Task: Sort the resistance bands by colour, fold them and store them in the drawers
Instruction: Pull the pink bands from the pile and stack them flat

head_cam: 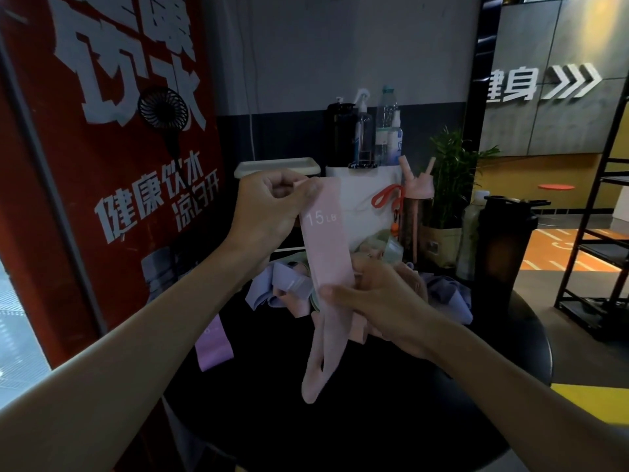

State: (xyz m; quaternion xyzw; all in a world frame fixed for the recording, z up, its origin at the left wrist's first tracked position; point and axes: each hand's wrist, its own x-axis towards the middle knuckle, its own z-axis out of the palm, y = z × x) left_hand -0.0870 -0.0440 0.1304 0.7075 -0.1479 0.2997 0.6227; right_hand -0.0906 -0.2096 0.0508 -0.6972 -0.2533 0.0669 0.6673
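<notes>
Between hands [269, 206], pink band [326, 253] hangs near-vertical.

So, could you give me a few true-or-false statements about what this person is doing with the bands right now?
1. The pink band held up is printed 15 LB. True.
2. Only the left hand holds it. False: the right hand pinches it lower down as well.
3. A purple band lies on the black table, apart from the pile. True.
4. The pile holds only pink bands. False: purple and pale green ones are in it too.
5. The pink band is already folded small. False: it hangs long, its lower end dangling below the right hand.
</notes>
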